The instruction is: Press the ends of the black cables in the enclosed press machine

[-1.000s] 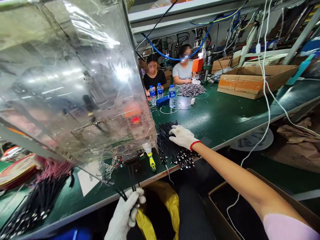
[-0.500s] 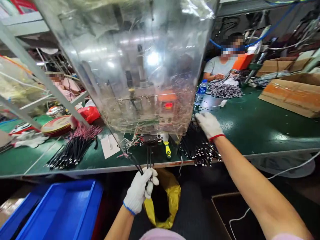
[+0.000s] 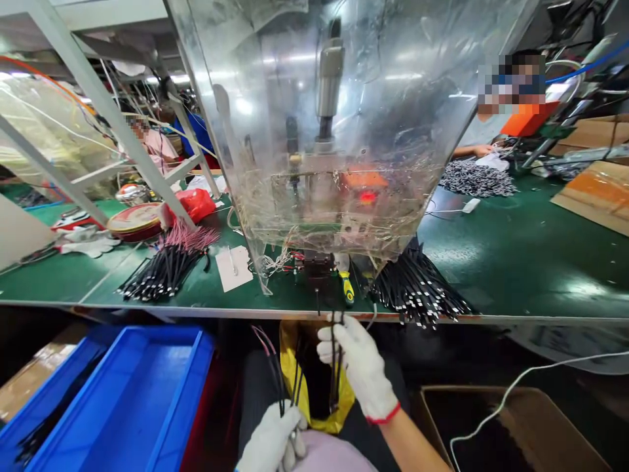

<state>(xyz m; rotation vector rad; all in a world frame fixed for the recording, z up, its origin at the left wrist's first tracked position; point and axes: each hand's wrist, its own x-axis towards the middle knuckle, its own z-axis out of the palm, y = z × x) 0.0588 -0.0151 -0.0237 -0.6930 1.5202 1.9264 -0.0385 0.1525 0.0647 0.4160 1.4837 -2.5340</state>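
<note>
Lower in the frame than before, the left hand (image 3: 272,436) pinches thin black leads (image 3: 276,377) in closed fingers, the leads rising from its grip and one bunch leaning left to pink ends. Back from the cable pile (image 3: 415,282) at centre right, the right hand (image 3: 361,364) is now at lower middle, nearer that pile, its fingers curled narrowly on dark strands (image 3: 334,391) hanging nearly upright before the yellow bag (image 3: 289,351).
</note>
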